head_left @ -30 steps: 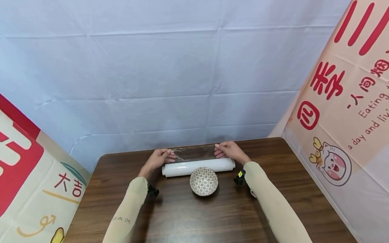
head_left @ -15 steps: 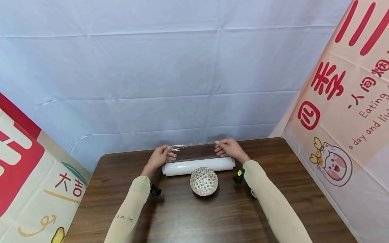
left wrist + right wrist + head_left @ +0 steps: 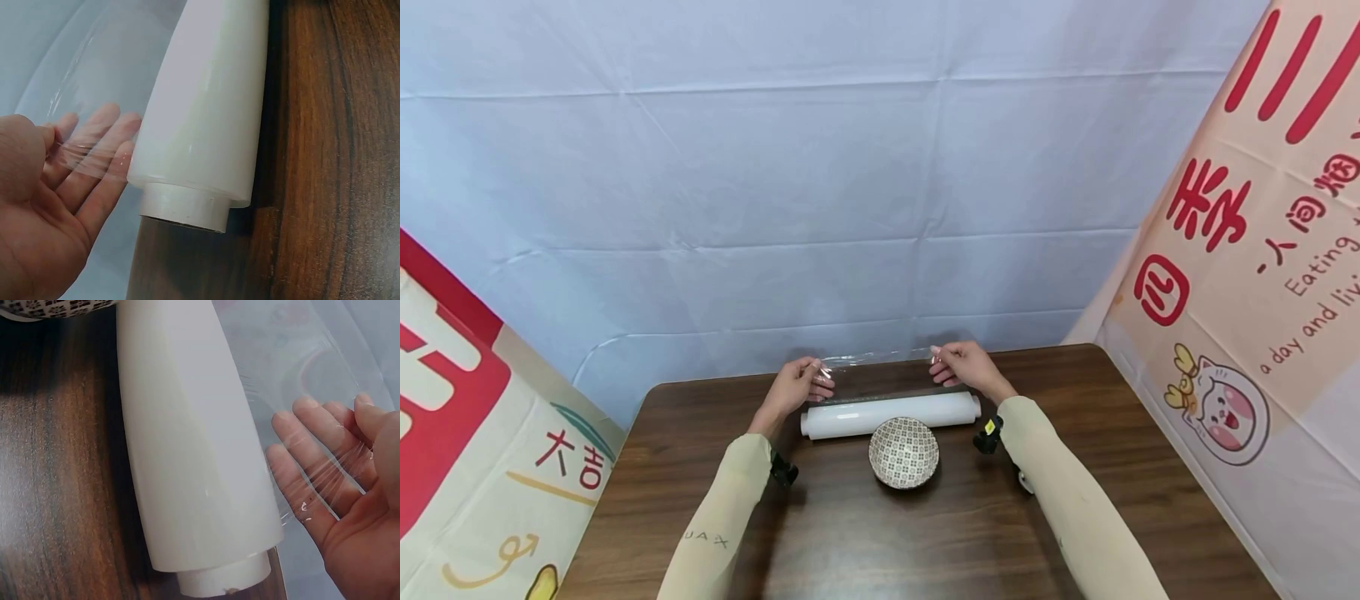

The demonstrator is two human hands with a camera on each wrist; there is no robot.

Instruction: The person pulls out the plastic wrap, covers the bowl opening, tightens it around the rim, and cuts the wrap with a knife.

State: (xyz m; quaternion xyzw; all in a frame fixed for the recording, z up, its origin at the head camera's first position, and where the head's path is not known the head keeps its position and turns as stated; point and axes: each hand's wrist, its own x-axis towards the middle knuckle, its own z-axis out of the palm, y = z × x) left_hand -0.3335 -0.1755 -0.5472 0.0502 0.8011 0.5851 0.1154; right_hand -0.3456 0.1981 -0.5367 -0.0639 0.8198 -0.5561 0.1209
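- Now, the left hand [image 3: 797, 386] pinches one corner of the clear film [image 3: 872, 361] between thumb and forefinger, other fingers loosely spread.
- Right hand [image 3: 967, 366] mirrors it at the opposite corner — same pinch, other fingers loose.
- Film spans hand to hand, just beyond the roll [image 3: 891, 415].
- Roll lies crosswise on the worktop [image 3: 865, 542] — long axis running left to right, neither hand clearly nearer.

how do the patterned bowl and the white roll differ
The bowl is round and patterned; the roll is a plain white cylinder. The roll is longer than the bowl is wide. Clear film from the roll is pinched by the left hand and right hand; neither touches the bowl. Both are on the table.
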